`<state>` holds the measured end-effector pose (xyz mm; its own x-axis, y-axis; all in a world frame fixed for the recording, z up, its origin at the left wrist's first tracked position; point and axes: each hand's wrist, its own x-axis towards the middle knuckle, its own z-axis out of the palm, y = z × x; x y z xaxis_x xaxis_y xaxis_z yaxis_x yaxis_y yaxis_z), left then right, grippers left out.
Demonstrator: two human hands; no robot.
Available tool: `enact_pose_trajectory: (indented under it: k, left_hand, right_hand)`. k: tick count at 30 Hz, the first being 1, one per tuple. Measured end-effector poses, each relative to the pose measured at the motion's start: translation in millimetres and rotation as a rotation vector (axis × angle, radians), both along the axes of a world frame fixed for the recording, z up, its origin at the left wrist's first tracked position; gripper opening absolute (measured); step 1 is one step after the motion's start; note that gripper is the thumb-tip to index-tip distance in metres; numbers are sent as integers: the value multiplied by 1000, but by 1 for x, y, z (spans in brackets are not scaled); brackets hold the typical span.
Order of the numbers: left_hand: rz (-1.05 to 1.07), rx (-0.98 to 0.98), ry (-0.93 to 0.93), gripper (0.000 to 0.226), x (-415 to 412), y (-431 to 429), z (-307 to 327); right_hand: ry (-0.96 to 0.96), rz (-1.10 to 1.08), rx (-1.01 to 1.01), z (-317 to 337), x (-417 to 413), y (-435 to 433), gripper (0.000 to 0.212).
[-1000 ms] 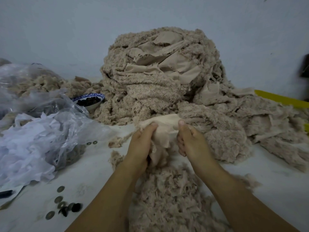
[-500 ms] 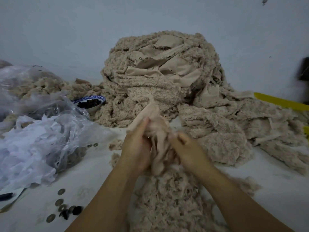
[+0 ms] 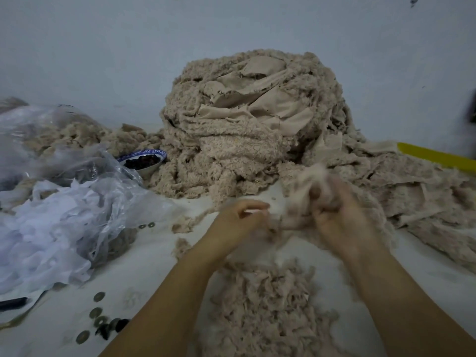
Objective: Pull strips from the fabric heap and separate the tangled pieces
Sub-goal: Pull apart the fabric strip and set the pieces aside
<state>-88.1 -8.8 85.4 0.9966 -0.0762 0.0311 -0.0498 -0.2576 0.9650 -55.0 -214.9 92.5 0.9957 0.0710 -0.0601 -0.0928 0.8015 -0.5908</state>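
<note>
Fabric strip [image 3: 298, 202], gripped L hand [image 3: 238, 224], R hand [image 3: 340, 220]

Tall beige fabric heap [image 3: 247, 130]; blurred clump [image 3: 304, 191] in front.

Your light is dim, flat, cool, no clear source; soft shadows under the fabric heap [image 3: 244, 140]. Your right hand [image 3: 342, 217] and the strip [image 3: 304, 186] it grips smear with motion blur. Wide-angle bends your frame edges; faint glare on the plastic bag [image 3: 77, 176].
</note>
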Motion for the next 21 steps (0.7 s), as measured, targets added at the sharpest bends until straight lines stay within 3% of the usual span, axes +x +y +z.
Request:
enact_pose_trajectory:
  k: [1, 2, 3, 6, 9, 12, 15, 18, 21]
  left_hand:
    - [152, -9, -33, 14, 5, -1, 1]
    - [290, -18, -62, 19, 12, 0, -1]
    - [377, -28, -68, 25, 20, 2, -2]
    - [413, -76, 13, 34, 45, 9, -11]
    - [396, -264, 142, 39, 60, 12, -19]
    - [430, -274, 131, 19, 64, 13, -23]
    - [378, -13, -4, 31, 40, -1, -18]
    - [115, 413, -276, 29, -2, -34, -11]
    - [-60, 559, -541, 27, -32, -54, -1]
  right_hand:
    - [-11, -16, 243, 0, 0, -8, 46]
    - [7, -21, 357, -1, 0, -11, 65]
    - [40, 0, 335, -4, -2, -10, 75]
    - [66, 90, -17, -17, -5, 8, 65]
    - [50, 161, -257, -23, -7, 22, 44]
    - [60, 204, -399, -28, -10, 26, 41]
    - [51, 207, -435, -29, -11, 29, 43]
    - [33, 255, -507, -26, -14, 34, 59]
    - [-4, 372, -517, -23, -19, 32, 50]
